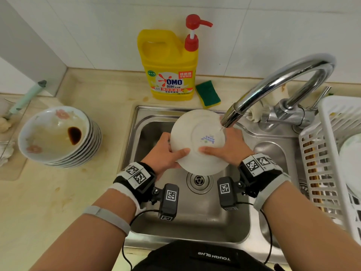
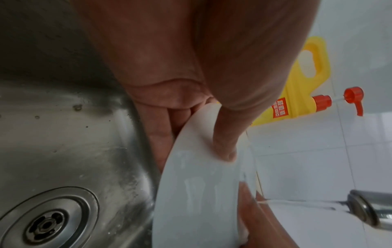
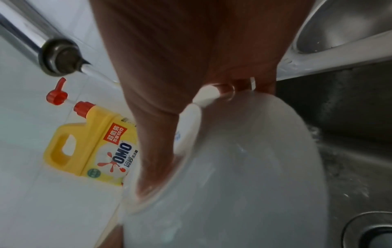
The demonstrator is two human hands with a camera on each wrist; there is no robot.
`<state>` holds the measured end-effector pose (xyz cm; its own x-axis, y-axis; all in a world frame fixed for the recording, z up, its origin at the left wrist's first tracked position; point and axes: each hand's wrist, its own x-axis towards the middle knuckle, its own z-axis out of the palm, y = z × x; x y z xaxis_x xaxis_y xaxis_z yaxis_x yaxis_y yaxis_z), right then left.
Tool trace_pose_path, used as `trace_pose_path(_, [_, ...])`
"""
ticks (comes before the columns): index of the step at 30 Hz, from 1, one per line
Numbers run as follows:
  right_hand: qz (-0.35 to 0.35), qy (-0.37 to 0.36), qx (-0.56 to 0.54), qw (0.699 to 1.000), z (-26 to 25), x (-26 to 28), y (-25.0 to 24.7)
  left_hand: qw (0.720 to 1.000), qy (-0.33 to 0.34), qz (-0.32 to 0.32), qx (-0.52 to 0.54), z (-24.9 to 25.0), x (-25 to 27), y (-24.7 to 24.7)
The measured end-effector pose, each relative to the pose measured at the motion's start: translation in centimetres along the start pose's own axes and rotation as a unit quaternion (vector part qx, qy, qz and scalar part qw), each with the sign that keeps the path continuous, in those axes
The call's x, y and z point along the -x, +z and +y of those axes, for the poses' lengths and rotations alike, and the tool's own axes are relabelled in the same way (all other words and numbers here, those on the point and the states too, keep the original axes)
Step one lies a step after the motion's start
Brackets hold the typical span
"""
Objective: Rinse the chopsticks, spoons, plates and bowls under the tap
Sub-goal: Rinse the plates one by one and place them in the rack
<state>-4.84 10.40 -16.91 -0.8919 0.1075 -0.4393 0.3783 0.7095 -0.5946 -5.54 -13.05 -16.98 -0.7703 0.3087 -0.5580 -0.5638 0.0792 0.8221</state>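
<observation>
Both thumbs lie flat on the underside of the plate [image 1: 197,141], which faces up toward the head camera, while the fingers [image 2: 161,127] of each hand curl round the rim onto the hidden face, so the plate is pinched between thumb and fingers from two sides. The left hand [image 1: 166,153] grips the rim away from the tap [image 1: 273,90]; the right hand [image 1: 228,145] grips the rim nearest the tap's spout. The plate is tilted, held above the sink [image 1: 195,222] basin and just below the spout, its far edge beside the spout's mouth. A thin stream of water [image 2: 297,202] runs from the spout toward the plate and the right hand, and the wrist views show the plate wet.

Across the sink from the tap, a stack of bowls [image 1: 58,137] stands on the table [image 1: 48,202], the top one stained with dark sauce. Behind the sink, left of the tap, a yellow detergent bottle [image 1: 170,63] stands with a sponge [image 1: 208,93] beside it. A white rack [image 1: 332,153] sits just right of the tap, holding chopsticks [image 1: 312,169].
</observation>
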Motion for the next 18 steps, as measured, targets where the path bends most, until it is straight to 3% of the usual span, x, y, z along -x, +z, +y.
trace_pose_path(5, [0.102,0.045,-0.059,0.992,-1.0,-0.4,0.1,1.0,0.008,-0.018,-0.015,-0.3,0.1,0.4])
trace_pose_path(8, [0.111,0.039,-0.128,0.985,-0.9,-0.7,-0.6,0.999,0.022,-0.002,-0.026,-0.1,0.0,0.0])
trace_pose_path(11, [0.117,0.012,-0.131,0.984,-1.1,-0.5,-0.6,0.999,0.01,-0.001,0.038,0.7,0.1,0.0])
trace_pose_path(18, [0.091,-0.024,-0.151,0.984,-2.1,0.4,0.0,0.998,0.013,0.023,0.062,1.5,0.1,-0.2])
